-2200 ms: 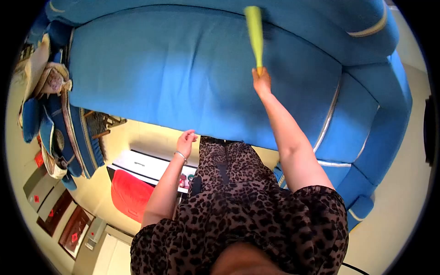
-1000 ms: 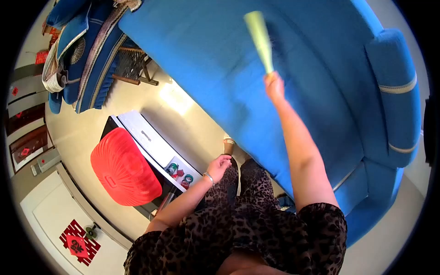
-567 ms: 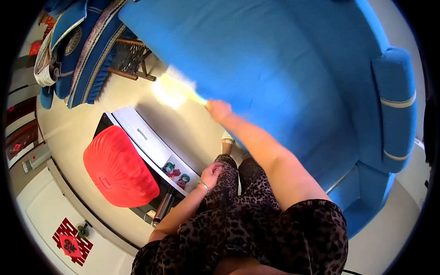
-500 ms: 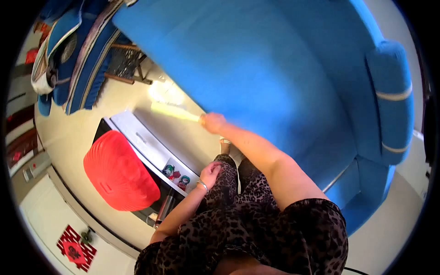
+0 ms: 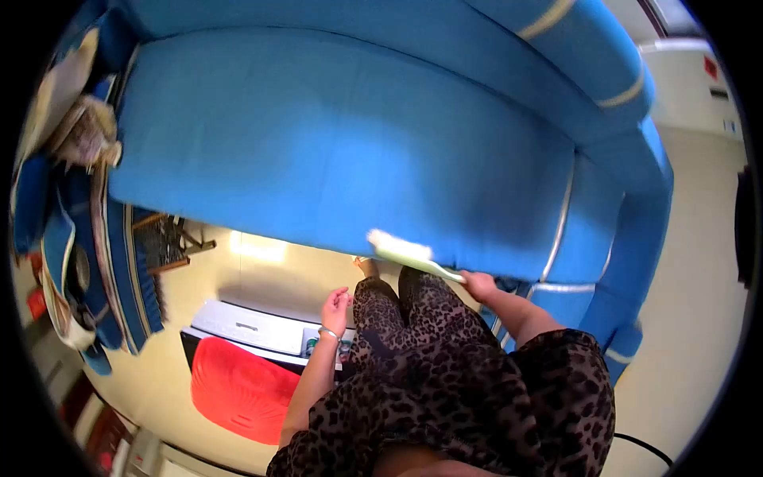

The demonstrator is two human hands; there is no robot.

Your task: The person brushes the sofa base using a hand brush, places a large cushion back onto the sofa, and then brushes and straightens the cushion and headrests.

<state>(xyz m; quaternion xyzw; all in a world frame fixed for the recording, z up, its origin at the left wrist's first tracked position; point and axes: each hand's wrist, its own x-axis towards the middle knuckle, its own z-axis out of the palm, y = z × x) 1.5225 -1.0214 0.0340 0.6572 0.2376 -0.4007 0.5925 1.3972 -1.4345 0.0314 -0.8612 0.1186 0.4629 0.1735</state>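
Observation:
My right hand (image 5: 479, 286) is closed round the handle of a pale green brush (image 5: 417, 259) with white bristles. The brush is over the front edge of the blue sofa (image 5: 262, 135), bristles turned toward the seat; I cannot tell if they touch it. My left hand (image 5: 337, 308), with a bracelet at the wrist, hangs beside my left thigh. Its fingers are loosely bent and a little apart, with nothing in them. Below it is a low table with a white drawer (image 5: 248, 324), in which a few small items partly show.
A red plastic stool (image 5: 238, 389) stands against the low table. Blue cushions and cloths (image 5: 119, 270) are piled at the left, beside a dark folding frame (image 5: 171, 242). Pale floor (image 5: 266, 278) shows between sofa and table.
My view has turned, so more of the sofa shows. My right hand has swung the brush from over the floor to the sofa's front edge. My left hand has lifted off my thigh.

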